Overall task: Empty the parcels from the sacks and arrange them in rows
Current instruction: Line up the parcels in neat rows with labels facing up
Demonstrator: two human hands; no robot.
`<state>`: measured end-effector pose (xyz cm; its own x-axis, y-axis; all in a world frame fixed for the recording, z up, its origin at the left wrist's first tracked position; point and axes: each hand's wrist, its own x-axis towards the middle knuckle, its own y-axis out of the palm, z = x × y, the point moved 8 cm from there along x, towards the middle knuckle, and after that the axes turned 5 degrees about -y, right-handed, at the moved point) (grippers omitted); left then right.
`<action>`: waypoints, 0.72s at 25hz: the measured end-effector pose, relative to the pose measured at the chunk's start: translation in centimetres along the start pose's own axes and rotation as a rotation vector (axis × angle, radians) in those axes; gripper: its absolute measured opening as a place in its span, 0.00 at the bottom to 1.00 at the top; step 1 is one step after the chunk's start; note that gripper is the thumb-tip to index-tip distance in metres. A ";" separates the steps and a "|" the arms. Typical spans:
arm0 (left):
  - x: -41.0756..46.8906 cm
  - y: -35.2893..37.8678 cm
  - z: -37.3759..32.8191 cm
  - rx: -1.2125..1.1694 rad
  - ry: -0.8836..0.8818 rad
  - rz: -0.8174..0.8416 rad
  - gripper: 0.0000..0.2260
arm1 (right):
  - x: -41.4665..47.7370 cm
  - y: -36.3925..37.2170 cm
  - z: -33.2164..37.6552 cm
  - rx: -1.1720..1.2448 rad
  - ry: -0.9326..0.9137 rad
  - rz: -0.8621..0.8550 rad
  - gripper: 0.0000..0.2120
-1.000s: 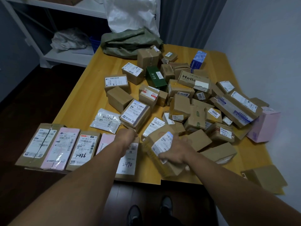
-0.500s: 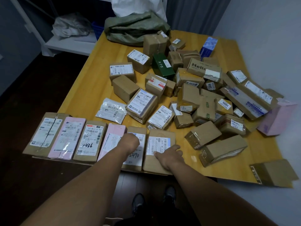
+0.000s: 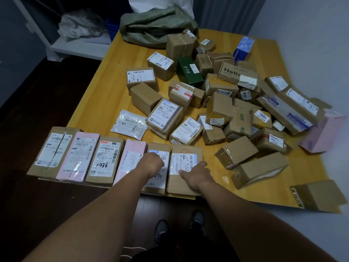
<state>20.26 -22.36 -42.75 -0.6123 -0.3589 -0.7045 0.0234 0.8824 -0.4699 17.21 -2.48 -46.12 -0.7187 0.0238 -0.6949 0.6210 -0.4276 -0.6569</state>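
Observation:
A row of several flat parcels lies along the near edge of the wooden table point(image 3: 105, 95). My right hand point(image 3: 196, 176) rests flat on the rightmost one, a brown labelled parcel point(image 3: 186, 152). My left hand point(image 3: 151, 164) is a loose fist on the neighbouring brown parcel point(image 3: 160, 148) marked in black pen; its fingers are hidden, and I see nothing in it. A pink parcel point(image 3: 132, 157) lies left of that. A loose heap of brown boxes point(image 3: 226, 110) covers the table's middle and right. A crumpled green sack point(image 3: 154, 27) lies at the far end.
A white sack point(image 3: 139, 4) stands behind the green one. A white shelf point(image 3: 75, 48) with a crumpled plastic bag is at the far left. A pink box point(image 3: 324, 133) and a brown box point(image 3: 319, 197) overhang the right side by the wall. My shoes show below the table edge.
My right hand carried the brown labelled parcel down from the heap and laid it at the right end of the row; it now rests on top. My left hand stayed on the neighbouring parcel.

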 end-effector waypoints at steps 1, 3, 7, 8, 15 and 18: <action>0.2 0.1 0.0 0.011 -0.008 0.001 0.08 | 0.0 -0.1 0.0 -0.004 0.004 0.003 0.52; 0.6 0.1 0.0 -0.028 -0.028 -0.009 0.09 | -0.2 -0.8 0.0 -0.014 0.010 0.005 0.50; -0.3 0.5 -2.7 -0.141 -0.016 -0.018 0.09 | -0.4 -4.9 0.1 -0.070 -0.032 -0.064 0.41; -0.5 1.0 -4.2 -0.157 0.020 -0.005 0.08 | -0.5 -6.5 -0.2 -0.076 -0.036 -0.094 0.38; -2.4 6.2 -12.5 -0.078 0.143 0.075 0.07 | -0.2 -15.5 -5.2 -0.243 -0.075 -0.175 0.22; -2.2 9.1 -14.5 -0.091 0.131 0.078 0.08 | 1.1 -17.6 -7.7 -0.452 -0.147 -0.132 0.22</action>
<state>10.38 -9.10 -37.78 -0.7095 -0.2507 -0.6586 0.0069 0.9321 -0.3622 7.95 12.05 -37.60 -0.8167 -0.0903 -0.5700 0.5718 0.0061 -0.8203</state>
